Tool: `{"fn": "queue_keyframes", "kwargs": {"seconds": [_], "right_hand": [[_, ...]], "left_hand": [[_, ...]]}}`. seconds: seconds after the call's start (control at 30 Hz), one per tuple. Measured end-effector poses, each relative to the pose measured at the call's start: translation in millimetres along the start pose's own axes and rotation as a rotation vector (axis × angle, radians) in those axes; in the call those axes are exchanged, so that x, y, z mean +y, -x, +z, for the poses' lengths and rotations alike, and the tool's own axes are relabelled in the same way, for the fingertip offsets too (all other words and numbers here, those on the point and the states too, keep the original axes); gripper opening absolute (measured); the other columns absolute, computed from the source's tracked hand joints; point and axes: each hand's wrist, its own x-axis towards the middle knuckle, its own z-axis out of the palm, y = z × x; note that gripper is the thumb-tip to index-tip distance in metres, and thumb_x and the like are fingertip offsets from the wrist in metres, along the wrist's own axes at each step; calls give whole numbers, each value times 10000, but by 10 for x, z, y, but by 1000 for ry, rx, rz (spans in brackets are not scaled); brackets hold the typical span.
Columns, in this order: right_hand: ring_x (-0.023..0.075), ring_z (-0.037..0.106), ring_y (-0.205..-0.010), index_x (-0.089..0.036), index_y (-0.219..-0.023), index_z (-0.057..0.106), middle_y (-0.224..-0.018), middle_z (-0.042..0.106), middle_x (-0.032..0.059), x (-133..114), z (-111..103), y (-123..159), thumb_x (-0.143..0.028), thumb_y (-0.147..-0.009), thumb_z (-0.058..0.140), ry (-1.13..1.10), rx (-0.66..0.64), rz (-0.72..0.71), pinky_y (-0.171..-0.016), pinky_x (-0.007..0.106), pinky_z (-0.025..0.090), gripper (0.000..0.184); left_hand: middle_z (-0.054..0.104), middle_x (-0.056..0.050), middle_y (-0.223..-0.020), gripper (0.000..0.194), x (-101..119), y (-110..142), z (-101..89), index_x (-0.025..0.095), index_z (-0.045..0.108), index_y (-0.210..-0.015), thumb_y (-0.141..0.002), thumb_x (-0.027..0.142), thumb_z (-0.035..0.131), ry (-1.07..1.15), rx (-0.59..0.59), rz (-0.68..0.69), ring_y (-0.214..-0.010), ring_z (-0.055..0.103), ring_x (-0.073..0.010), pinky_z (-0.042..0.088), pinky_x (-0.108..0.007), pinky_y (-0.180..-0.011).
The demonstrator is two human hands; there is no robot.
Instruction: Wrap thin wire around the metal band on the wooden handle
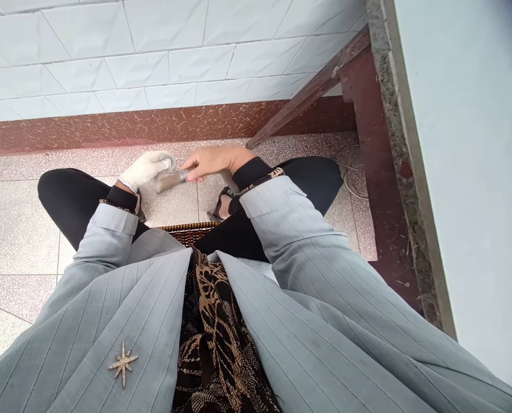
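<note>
My left hand (146,170) wears a white knitted glove. Its fingers are curled together at the tips, and a small pale spot shows there that I cannot make out. In my bare right hand (210,160) is a paintbrush (169,182), gripped near its silvery metal band. The brush's light brown bristles point left and slightly down, just below the gloved fingertips. Whether the bristles touch the glove I cannot tell. Both hands are above the floor, between my spread knees.
Below me is a speckled tiled floor (15,229). A wicker seat edge (187,234) shows under me. White wall tiles (165,23) rise ahead over a reddish-brown skirting (122,126). At right, a slanted wooden bar (311,89) meets a stone-edged table (394,97); a pale cable (347,182) lies beneath.
</note>
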Motion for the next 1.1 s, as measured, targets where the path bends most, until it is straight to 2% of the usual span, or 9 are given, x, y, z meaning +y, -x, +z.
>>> {"fn": "queue_keyframes", "kwargs": {"seconds": [0.1,0.2,0.33,0.4,0.57,0.7,0.87,1.0,1.1], "right_hand": [[96,549,-613,-169,-893,704,-746,664,0,-35,-85,92,-423,-880,764,-316,346,-182,-589,228,450,261],[89,491,-563,-190,-807,625,-708,613,-2,-32,-126,107,-422,-941,711,-588,604,-228,-521,220,424,281],[104,467,-545,-211,-758,571,-683,577,6,-33,-102,44,-345,-1006,624,-680,743,-82,-499,233,421,287],[108,472,-549,-207,-738,553,-690,579,13,-37,-89,11,-331,-997,635,-603,772,-3,-500,240,418,299],[136,530,-596,-201,-767,580,-669,580,20,32,-95,-73,-451,-956,665,-297,803,114,-542,259,438,325],[180,590,-724,-163,-850,676,-698,599,36,121,-69,-136,-365,-892,735,38,755,208,-642,295,453,215],[212,598,-801,-145,-842,727,-754,637,60,130,25,-162,-306,-850,759,329,471,297,-714,322,419,164],[152,556,-642,-166,-820,741,-639,603,9,92,85,-145,-281,-854,752,257,158,274,-649,290,386,120],[122,525,-578,-178,-873,760,-607,597,-24,35,87,-95,-279,-841,762,100,-27,158,-614,269,384,107]], "left_hand": [[445,40,-595,171,33,0,18,149,626,-835,-919,282,559,123,40,11,-512,369,-70,323,-218,-526],[414,52,-564,188,68,7,76,141,627,-836,-935,281,551,197,-44,-3,-479,331,-61,269,-212,-488],[399,57,-535,192,111,16,163,132,640,-818,-918,287,589,221,-177,-26,-464,325,-58,234,-208,-469],[393,58,-525,196,134,22,184,132,640,-803,-913,289,600,234,-199,-31,-458,321,-57,227,-209,-465],[409,49,-516,196,139,33,193,139,648,-784,-901,293,617,246,-206,-36,-454,327,-63,232,-216,-468],[430,38,-533,198,84,19,201,147,646,-762,-896,290,613,240,-244,-42,-464,338,-65,236,-217,-477],[515,15,-604,177,31,4,143,143,645,-756,-867,279,624,138,-230,1,-505,383,-66,289,-220,-508],[553,11,-652,145,1,7,52,139,641,-767,-844,247,584,32,-117,0,-550,431,-79,333,-223,-543],[520,27,-636,138,-27,-5,9,143,630,-779,-850,248,576,-9,-26,-8,-563,435,-83,351,-221,-555]]}}
